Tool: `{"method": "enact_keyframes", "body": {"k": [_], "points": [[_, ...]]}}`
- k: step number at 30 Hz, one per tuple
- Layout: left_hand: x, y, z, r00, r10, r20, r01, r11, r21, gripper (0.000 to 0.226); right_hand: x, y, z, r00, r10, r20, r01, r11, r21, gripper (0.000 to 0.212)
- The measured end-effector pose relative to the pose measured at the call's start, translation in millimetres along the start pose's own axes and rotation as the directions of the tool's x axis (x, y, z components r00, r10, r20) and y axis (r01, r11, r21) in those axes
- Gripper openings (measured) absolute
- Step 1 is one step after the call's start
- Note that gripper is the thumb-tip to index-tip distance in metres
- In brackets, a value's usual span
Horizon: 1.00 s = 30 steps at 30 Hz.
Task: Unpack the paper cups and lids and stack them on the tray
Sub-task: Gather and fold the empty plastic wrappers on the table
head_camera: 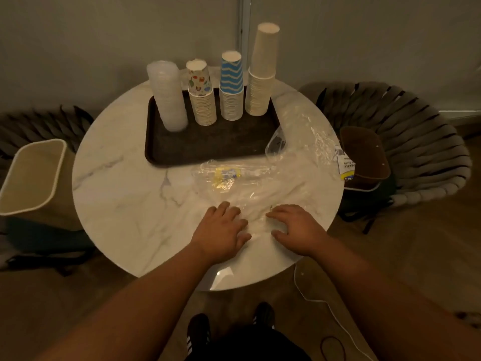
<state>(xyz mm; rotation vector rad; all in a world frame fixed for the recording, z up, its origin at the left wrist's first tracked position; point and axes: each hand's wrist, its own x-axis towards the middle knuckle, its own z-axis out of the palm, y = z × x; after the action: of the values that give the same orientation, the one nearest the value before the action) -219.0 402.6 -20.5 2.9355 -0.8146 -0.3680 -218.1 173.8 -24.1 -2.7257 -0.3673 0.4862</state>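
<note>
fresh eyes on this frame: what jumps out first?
The row of four stacks along the far side of the dark tray: clear lids, patterned cups, blue zigzag cups and the tallest, plain cups. Next, the crumpled clear plastic wrap spread over the near right of the marble table, with the left hand and right hand pressed flat on it.

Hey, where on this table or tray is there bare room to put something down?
The near half of the tray, in front of the lid stack and three cup stacks, is bare. So is the table's left side. The right and middle are crowded with plastic wrap, where both hands rest.
</note>
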Motion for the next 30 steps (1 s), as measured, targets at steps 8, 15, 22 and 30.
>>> {"method": "enact_keyframes", "body": {"k": [8,15,22,30], "points": [[1,-58,2,0.978,-0.173,0.112,0.175,0.984,-0.010,0.058,-13,-28,28,0.995,0.062,0.072,-0.049,0.983,-0.176,0.053],[-26,-80,-8,0.985,-0.003,-0.172,-0.005,0.999,-0.046,0.048,-22,-53,35,0.990,0.071,0.126,-0.046,0.981,-0.190,0.056],[-49,-32,31,0.888,0.366,-0.277,-0.436,0.862,-0.259,0.024,-26,-57,32,0.998,-0.055,0.008,0.056,0.986,-0.156,0.044],[5,-38,23,0.998,0.057,-0.013,-0.058,0.980,-0.190,0.060,5,-22,28,0.975,-0.195,0.104,0.209,0.967,-0.142,0.066]]}}
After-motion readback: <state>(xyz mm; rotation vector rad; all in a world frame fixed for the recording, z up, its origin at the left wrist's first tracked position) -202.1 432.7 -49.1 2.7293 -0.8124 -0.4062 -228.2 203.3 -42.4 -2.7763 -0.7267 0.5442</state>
